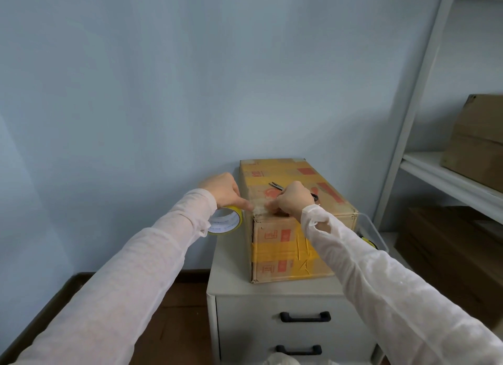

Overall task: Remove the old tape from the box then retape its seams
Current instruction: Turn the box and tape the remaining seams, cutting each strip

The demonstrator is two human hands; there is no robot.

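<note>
Cabinet (231, 269) top carries the closed cardboard box (275, 258) toward its right edge, contents hidden. Left hand (224, 190) grips the yellow tape roll (227, 221) beside the box's near-left top corner; right hand (292, 198) pinches crumpled tape (260, 208) there. Scissors (275, 185) lie on the box top.

One yellow-taped box (272, 236), one tape roll (227, 223) — one scissors (275, 185).

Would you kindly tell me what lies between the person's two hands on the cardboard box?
Head view: a crumpled strip of pale tape lies between left hand and right hand, on the brown cardboard box.
</note>
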